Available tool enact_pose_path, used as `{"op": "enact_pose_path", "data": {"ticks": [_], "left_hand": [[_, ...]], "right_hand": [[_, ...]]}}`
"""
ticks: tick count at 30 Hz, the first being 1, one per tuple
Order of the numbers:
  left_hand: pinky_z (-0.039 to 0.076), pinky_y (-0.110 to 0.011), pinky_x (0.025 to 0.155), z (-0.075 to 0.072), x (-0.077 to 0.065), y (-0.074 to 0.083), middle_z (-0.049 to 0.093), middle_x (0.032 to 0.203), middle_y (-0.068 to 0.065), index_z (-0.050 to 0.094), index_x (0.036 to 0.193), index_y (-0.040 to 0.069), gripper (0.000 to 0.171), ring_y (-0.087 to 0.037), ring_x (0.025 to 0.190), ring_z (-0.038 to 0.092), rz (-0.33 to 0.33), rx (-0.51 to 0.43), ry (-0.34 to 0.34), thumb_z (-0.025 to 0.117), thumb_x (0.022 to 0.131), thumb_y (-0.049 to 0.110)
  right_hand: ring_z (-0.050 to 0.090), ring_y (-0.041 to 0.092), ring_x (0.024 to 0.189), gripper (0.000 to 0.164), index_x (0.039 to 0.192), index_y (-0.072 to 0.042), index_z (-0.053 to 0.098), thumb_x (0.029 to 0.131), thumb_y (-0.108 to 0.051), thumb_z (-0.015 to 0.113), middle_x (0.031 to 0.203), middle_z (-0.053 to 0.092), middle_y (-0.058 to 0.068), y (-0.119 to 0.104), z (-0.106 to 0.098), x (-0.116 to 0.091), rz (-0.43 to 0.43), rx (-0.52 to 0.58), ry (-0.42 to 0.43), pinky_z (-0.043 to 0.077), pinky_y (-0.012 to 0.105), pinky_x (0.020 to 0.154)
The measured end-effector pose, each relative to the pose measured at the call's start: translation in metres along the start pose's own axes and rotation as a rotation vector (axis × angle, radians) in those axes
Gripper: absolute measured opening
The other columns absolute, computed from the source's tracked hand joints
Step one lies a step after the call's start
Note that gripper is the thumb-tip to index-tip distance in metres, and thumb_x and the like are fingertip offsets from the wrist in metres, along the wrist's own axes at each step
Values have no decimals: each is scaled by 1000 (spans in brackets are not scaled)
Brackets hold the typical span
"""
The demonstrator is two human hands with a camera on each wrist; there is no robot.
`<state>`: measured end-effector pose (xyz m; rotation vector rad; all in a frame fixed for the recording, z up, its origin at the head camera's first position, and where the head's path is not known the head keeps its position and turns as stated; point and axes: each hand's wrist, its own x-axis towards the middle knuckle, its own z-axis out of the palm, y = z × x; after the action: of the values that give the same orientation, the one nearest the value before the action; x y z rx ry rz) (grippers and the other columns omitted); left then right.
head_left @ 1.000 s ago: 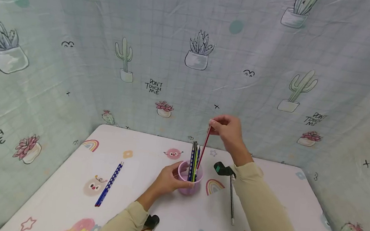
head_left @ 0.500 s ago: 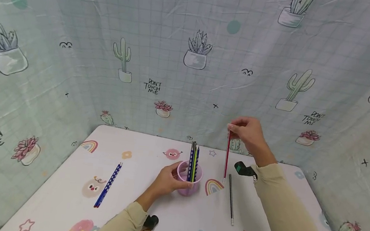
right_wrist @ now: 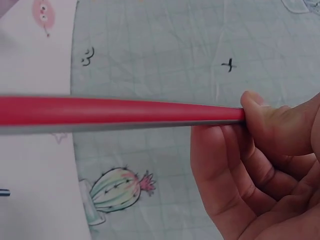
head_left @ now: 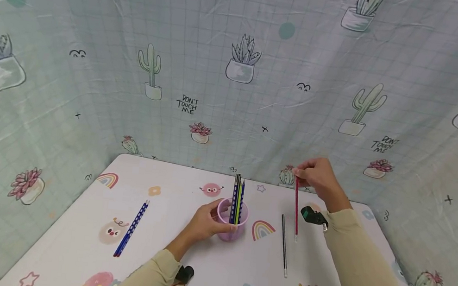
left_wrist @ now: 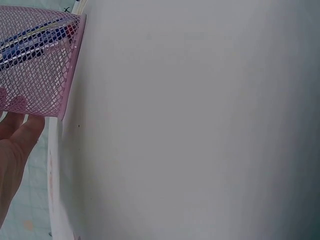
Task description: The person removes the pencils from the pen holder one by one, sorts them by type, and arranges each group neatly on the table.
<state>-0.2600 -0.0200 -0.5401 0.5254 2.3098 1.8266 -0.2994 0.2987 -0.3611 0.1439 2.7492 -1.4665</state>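
Between thumb and fingertips, my right hand (head_left: 318, 178) pinches a red pencil (head_left: 296, 210) near its upper end; it hangs almost upright at the table's right side, its white-tipped end down. The right wrist view shows the red pencil (right_wrist: 125, 111) large, with the thumb pressing it. My left hand (head_left: 207, 224) curls round a pink mesh pencil cup (head_left: 231, 234), gripping its side. Several pencils (head_left: 237, 204), dark blue-patterned and one lime green, stand in the cup. In the left wrist view the mesh cup (left_wrist: 40, 75) lies at the upper left, above the fingers.
A dark pencil (head_left: 284, 246) lies on the white table (head_left: 191, 185) between cup and right hand. Blue dotted pencils (head_left: 132, 229) lie together at the left. Behind stands a cactus-print cloth backdrop (head_left: 222, 44). A black camera mount (head_left: 314, 216) sits on the right wrist.
My right hand has drawn the red pencil out of the cup, carried it right past the dark pencil and lowered it. The left hand stays on the cup.
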Motion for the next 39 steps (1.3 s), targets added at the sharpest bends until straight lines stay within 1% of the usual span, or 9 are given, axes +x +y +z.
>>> {"op": "enact_pose_path", "data": {"ticks": [3, 9, 18, 21, 24, 30, 36, 39], "left_hand": [[54, -46, 109, 0, 2, 0, 66, 142, -9, 58, 147, 16, 77, -28, 124, 66, -6, 2, -3, 93, 79, 28], [53, -47, 111, 0, 2, 3, 65, 144, -9, 57, 147, 16, 77, -28, 126, 65, -16, 16, 1, 93, 79, 30], [55, -46, 109, -1, 0, 2, 67, 141, -9, 58, 146, 16, 76, -27, 123, 66, -6, 25, 2, 92, 80, 29], [55, -46, 109, -1, 0, 0, 67, 141, -8, 58, 147, 17, 77, -26, 123, 66, -11, 24, 2, 92, 80, 29], [55, -44, 108, -1, 1, -1, 67, 140, -7, 58, 146, 18, 76, -25, 122, 66, -11, 25, 2, 93, 79, 29], [56, -44, 107, 0, 3, 0, 68, 138, -7, 58, 146, 18, 75, -25, 120, 67, -6, 26, 2, 93, 79, 29], [56, -44, 108, 0, 2, 1, 67, 140, -6, 58, 146, 19, 76, -25, 121, 67, -14, 26, 3, 93, 79, 30], [56, -43, 107, -1, 1, 1, 68, 139, -7, 59, 145, 19, 76, -26, 122, 67, -15, 21, 6, 93, 78, 29]], "right_hand": [[69, 19, 77, 27, 120, 9, 65, 103, -12, 64, 104, 70, 18, 9, -2, 1, 33, 5, -13, 64, 28, 75], [70, 16, 72, 25, 117, 12, 65, 102, -8, 64, 93, 71, 12, 28, -3, 8, 63, 36, -45, 64, 29, 72], [69, 13, 71, 27, 118, 16, 64, 101, -5, 63, 87, 71, 7, 57, 6, 12, 97, 85, -97, 63, 28, 68], [68, 13, 70, 26, 115, 16, 66, 99, -5, 65, 85, 70, 6, 67, 11, 12, 113, 86, -112, 62, 29, 67], [67, 15, 69, 26, 112, 16, 68, 99, -6, 67, 83, 71, 5, 76, 16, 12, 131, 83, -117, 62, 29, 66], [65, 14, 68, 20, 104, 13, 69, 97, -5, 68, 79, 71, 4, 91, 23, 13, 158, 94, -117, 62, 30, 66], [65, 14, 65, 22, 107, 16, 68, 96, -3, 69, 76, 70, 3, 105, 31, 15, 181, 114, -110, 62, 29, 63], [64, 15, 66, 23, 108, 15, 68, 95, -4, 69, 76, 69, 4, 111, 35, 16, 187, 113, -110, 62, 30, 63]]}}
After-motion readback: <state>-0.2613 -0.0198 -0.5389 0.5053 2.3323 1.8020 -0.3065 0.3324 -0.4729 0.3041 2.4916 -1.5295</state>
